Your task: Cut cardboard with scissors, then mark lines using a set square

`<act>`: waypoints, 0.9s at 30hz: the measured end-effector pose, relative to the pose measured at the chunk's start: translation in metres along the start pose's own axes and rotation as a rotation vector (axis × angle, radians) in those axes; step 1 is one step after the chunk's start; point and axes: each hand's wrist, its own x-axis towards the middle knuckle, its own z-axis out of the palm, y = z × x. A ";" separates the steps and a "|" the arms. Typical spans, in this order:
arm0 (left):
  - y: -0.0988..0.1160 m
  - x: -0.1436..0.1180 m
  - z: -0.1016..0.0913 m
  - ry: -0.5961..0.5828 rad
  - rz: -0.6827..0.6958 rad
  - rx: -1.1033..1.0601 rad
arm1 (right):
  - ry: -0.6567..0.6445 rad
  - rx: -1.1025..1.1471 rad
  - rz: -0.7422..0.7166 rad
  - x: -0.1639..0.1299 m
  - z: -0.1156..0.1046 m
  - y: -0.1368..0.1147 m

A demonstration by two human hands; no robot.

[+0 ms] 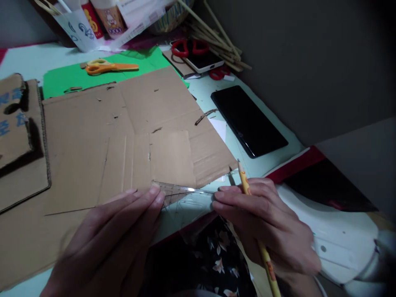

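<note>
Desk (pixel 24 62): clear ruler (pixel 182 198) between both hands' fingers (pixel 154 196)

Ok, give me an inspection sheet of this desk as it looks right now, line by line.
Surface: pale table, mostly covered by a large flat cardboard sheet.
Job's things: clear plastic ruler lying along the cardboard's near edge; yellow pencil.
Clutter: orange scissors on green paper; red scissors on a white device; black tablet; wooden sticks; more cardboard pieces at left; bottles at the back.
Grips: left hand pressing fingertips on the ruler; right hand touching the ruler's other end, with the pencil tucked in its fingers.
Cables: nothing seen.
Surroundings: dark wall to the right; floral fabric below the table edge.
</note>
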 end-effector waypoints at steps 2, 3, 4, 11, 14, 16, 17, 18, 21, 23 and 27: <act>0.000 0.001 -0.001 0.000 0.006 0.012 | -0.010 0.000 0.009 0.001 -0.001 -0.001; 0.000 0.001 -0.002 -0.010 0.015 0.022 | -0.010 0.003 0.028 0.002 -0.001 -0.002; -0.001 0.001 -0.003 -0.020 0.025 0.031 | -0.011 0.009 0.052 0.002 -0.002 -0.004; -0.002 0.003 -0.006 -0.051 0.025 0.050 | -0.117 0.033 0.109 -0.005 -0.009 -0.012; -0.001 0.003 -0.006 -0.054 -0.035 0.038 | -0.106 0.042 0.136 -0.005 -0.009 -0.011; 0.000 0.003 -0.006 -0.053 -0.030 0.043 | -0.094 0.039 0.119 -0.003 -0.010 -0.011; 0.000 0.003 -0.006 -0.053 -0.023 0.050 | -0.091 0.034 0.113 -0.002 -0.010 -0.010; 0.001 0.004 -0.006 -0.061 -0.018 0.058 | -0.100 0.030 0.115 -0.001 -0.011 -0.010; 0.001 0.004 -0.007 -0.069 -0.030 0.073 | -0.122 0.019 0.122 0.000 -0.013 -0.006; 0.002 0.005 -0.008 -0.059 -0.025 0.059 | -0.138 0.009 0.098 -0.001 -0.013 -0.003; 0.005 0.011 -0.007 -0.034 0.005 0.021 | -0.144 0.020 0.082 -0.004 -0.009 -0.002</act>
